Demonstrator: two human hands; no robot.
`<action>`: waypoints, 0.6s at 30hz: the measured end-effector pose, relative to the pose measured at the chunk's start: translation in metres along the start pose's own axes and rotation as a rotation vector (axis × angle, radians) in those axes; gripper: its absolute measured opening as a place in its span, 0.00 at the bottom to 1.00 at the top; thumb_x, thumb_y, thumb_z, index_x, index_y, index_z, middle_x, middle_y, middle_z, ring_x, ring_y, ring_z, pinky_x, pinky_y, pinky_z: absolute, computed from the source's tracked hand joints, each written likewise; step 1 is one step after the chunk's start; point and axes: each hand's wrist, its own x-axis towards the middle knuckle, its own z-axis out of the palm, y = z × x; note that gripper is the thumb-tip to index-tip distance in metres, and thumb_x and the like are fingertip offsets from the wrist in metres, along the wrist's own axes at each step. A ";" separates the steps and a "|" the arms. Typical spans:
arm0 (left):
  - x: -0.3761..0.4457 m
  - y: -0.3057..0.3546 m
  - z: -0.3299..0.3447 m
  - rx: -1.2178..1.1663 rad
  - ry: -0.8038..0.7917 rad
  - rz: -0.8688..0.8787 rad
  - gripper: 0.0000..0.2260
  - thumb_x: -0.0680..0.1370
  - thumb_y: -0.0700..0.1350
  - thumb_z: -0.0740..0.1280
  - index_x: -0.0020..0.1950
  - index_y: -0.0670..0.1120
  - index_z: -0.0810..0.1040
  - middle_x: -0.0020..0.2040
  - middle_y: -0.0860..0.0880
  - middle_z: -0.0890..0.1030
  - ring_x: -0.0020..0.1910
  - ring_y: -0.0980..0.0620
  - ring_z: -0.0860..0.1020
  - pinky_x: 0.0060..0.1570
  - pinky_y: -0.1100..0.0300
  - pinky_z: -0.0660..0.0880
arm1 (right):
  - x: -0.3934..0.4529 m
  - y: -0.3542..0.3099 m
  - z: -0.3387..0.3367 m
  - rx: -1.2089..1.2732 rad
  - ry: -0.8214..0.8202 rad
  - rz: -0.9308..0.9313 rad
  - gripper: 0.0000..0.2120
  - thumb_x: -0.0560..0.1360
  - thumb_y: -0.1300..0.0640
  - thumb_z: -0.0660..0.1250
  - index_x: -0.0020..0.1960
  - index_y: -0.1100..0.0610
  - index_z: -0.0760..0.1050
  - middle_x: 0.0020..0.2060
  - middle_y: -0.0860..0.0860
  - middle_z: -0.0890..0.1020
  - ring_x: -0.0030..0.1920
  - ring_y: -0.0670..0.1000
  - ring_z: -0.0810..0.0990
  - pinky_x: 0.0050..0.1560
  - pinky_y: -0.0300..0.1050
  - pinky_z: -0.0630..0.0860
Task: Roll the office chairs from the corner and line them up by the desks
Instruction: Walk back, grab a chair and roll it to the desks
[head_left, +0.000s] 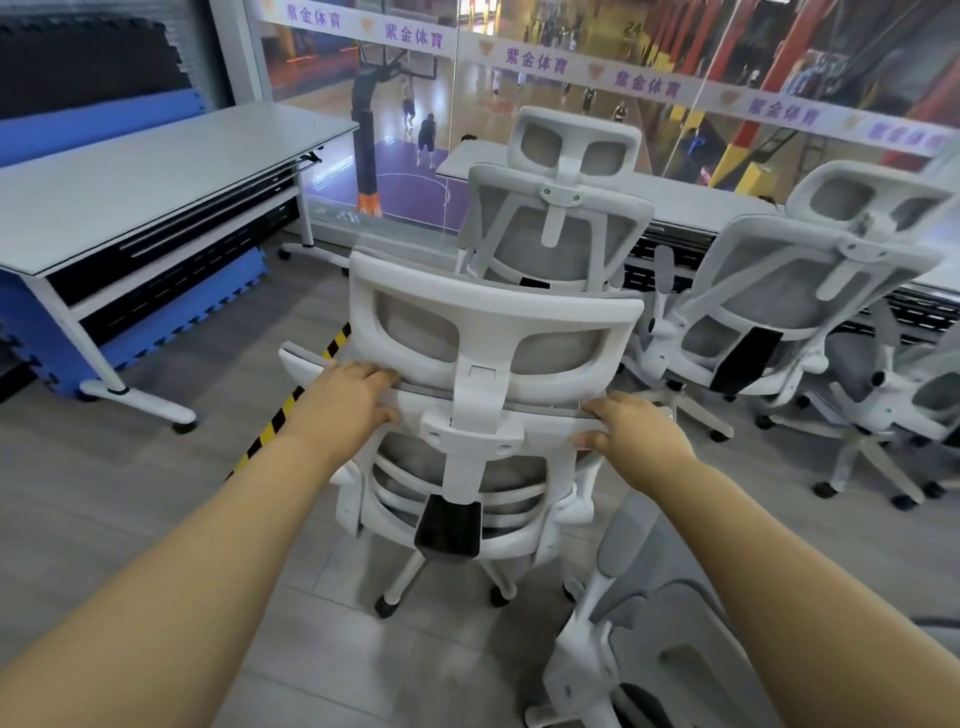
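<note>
My left hand (347, 400) and right hand (631, 428) are both closed over the top edge of the backrest of the white office chair (470, 415) right in front of me, one each side of its headrest post. It stands on the grey floor (156, 493), behind another chair (558, 208) at the desk (691, 202) by the glass wall.

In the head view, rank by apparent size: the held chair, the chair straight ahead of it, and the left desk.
1. Left desk, widest in frame.
2. Held chair, gripped by left hand and right hand; nearness inflates it.
3. Chair ahead, partly hidden.
</note>
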 end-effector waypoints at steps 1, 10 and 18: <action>0.005 0.004 0.002 -0.001 -0.003 0.005 0.19 0.77 0.46 0.63 0.68 0.48 0.69 0.67 0.47 0.71 0.64 0.45 0.67 0.66 0.50 0.59 | 0.001 0.005 -0.003 0.001 0.003 0.001 0.20 0.75 0.49 0.65 0.66 0.54 0.71 0.61 0.52 0.73 0.61 0.54 0.71 0.49 0.45 0.66; 0.042 0.036 0.014 0.001 0.003 0.031 0.19 0.76 0.47 0.64 0.67 0.48 0.71 0.65 0.46 0.73 0.63 0.45 0.68 0.65 0.50 0.61 | 0.017 0.045 -0.017 0.016 0.013 0.033 0.19 0.74 0.49 0.66 0.63 0.53 0.73 0.60 0.51 0.75 0.59 0.54 0.72 0.47 0.46 0.68; 0.055 0.043 0.018 -0.007 0.040 0.057 0.19 0.77 0.48 0.64 0.68 0.49 0.70 0.67 0.47 0.72 0.64 0.45 0.68 0.67 0.48 0.61 | 0.027 0.053 -0.023 0.123 0.037 0.088 0.20 0.73 0.52 0.68 0.64 0.53 0.73 0.59 0.53 0.74 0.59 0.54 0.71 0.50 0.45 0.68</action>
